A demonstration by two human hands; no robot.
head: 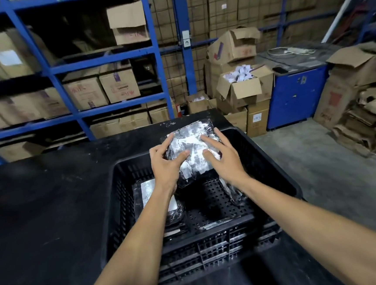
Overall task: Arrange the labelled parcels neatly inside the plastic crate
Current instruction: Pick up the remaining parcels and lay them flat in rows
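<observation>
Far to the left of both hands stands blue shelving (104,58) stacked with cardboard boxes (118,82). Below it, the black table (40,200) spreads out left of the fingers and carries the black plastic crate (273,169), whose perforated floor shows between the forearms.

Inside the crate, under the left wrist and forearm, a wrapped parcel with a white label (150,191) lies flat against the left wall. The left hand (165,161) has its fingers (168,144) spread and laid along the left edge of a plastic-wrapped parcel (191,144), thumb pressing on its top face. This parcel, covered with crumpled white labels, is tilted over the crate's far rim, its near end dipping into the crate and its far end above the table beyond the fingers. The right hand (224,156) mirrors the left, fingers open and splayed across the parcel's right side, so the two hands hold it between them rather than either closing round it.

Below the right wrist, another wrapped parcel (233,191) leans by the crate's right wall, partly hidden by the arm. Right of the fingers and further back are open cardboard cartons (243,87), a blue cabinet (296,96) and flattened cardboard (363,127) on the concrete floor (316,165).
</observation>
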